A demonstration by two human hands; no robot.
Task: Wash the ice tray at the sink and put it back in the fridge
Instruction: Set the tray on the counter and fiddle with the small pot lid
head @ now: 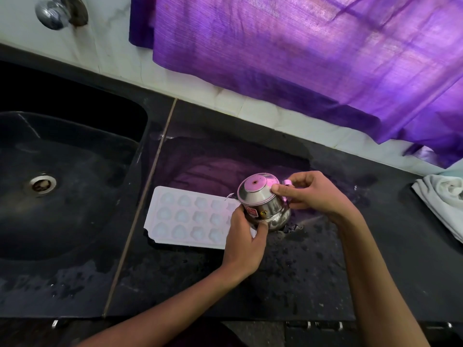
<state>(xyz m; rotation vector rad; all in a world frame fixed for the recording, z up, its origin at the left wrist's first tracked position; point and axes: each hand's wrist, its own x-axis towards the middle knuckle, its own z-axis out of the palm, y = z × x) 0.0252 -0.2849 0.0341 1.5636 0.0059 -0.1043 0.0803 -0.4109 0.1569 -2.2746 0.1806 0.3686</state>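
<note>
While the ice tray (190,217) lay flat on the wet black table (313,271), just beside the sink (75,186) and well apart from the tap (53,13) on the wall, both hands were occupied with a small steel pot (263,206) held above the tray's right end. The left hand (244,244) gripped the pot's lower body, its fingers (260,227) curled round the belly, with the thumb pressed on the metal. The right hand (315,196) pinched the pot at its upper edge, the thumb on the rim and the curled fingers closed on a small pale knob or handle at the side; what that part was could not be told. The pot was tilted, its pale, flat end with a central hole turned toward the camera. The tray's cups appeared to hold pale contents, whether ice or water could not be told, so the step in hand was judged to be either filling or preparation beside the sink rather than the return to the fridge, which was not in view. The next move would call for a steady tilt of the pot over the cups, or setting it down to free the hands for the tray. A red label on the pot's side bore writing too small to read; beside it a round yellow sticker showed the numeral 3. A purple curtain (300,58) hung above, and a white cloth (443,204) lay at the right.
</note>
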